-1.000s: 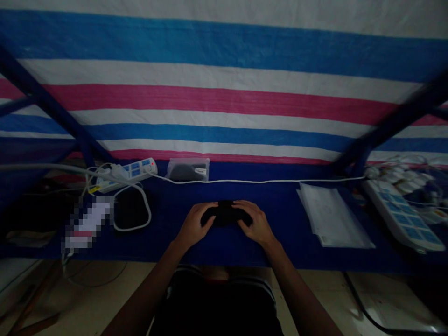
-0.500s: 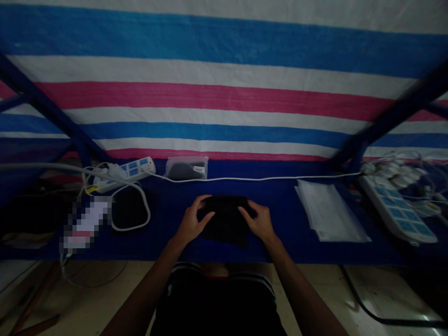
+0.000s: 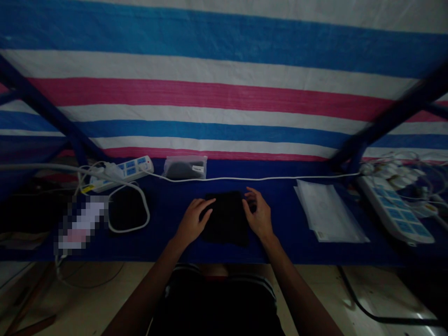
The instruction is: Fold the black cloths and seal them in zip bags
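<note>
A black piece of cloth [image 3: 227, 219], folded into a rough square, lies flat on the dark blue surface [image 3: 276, 200] before me. At its left edge is my left hand [image 3: 194, 219], thumb and fingers apart, the fingertips resting on or just over the cloth's upper left corner. My right hand [image 3: 258, 213] is beside the right edge with its fingers spread and curved, holding nothing. Whether the right thumb touches the fabric I cannot tell. The dark cloth shows few details in the dim light.
Behind the cloth lie a clear pouch [image 3: 185, 168] with something dark inside and a white cable [image 3: 259, 178]. Flat clear bags [image 3: 329, 210] are at right, near a power strip [image 3: 399, 210]. Another power strip [image 3: 122, 172], a black pad [image 3: 128, 210] and a blurred-out phone-like object [image 3: 84, 221] are at left.
Both hands have let go of the cloth's far edge, which now lies flat. My right hand has moved off the cloth to its right side, and the left fingers have straightened.
</note>
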### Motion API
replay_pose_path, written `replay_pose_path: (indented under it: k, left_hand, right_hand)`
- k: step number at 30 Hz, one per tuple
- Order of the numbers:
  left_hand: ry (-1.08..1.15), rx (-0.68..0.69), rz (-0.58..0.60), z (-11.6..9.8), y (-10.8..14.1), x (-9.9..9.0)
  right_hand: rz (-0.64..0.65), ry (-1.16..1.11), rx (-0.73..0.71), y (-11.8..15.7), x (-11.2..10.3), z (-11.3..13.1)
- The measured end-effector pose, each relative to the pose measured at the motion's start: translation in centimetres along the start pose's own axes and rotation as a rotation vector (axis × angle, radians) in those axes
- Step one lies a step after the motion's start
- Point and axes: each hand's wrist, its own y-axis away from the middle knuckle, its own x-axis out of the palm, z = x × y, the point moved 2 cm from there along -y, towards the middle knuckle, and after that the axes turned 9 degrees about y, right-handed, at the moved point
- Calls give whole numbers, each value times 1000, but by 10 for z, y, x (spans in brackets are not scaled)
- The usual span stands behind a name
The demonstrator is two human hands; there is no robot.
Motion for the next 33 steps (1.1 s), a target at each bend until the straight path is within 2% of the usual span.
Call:
replay_pose_path:
  k: [5,10,13,15,17,19,24,29,33]
  left_hand:
    - [-199,13,-39,-1,0,1]
    - [-247,21,-104,-7,2,-2]
    - [-223,93,-34,-9,2,-2]
    - [-203,131,56,-9,2,0]
    - [-201,129,121,-7,2,3]
    - [-233,101,127,-5,1,5]
    - [-362,64,89,-11,1,4]
    - [-389,40,80,-17,13,-1]
    - [-302,68,49,-19,28,-9]
  right_hand:
    - [-40,126,-114,2,-5,13]
    - [46,243,-176,33,-7,63]
    - [151,312,-229,61,5,87]
    - [227,391,-257,73,15,89]
    - [284,458,-297,77,22,83]
    - [336,489,-350,72,22,71]
    - [425,481,-473,43,1,31]
    - [316,473,-340,31,-11,-2]
    - [215,334,-282,33,-14,-5]
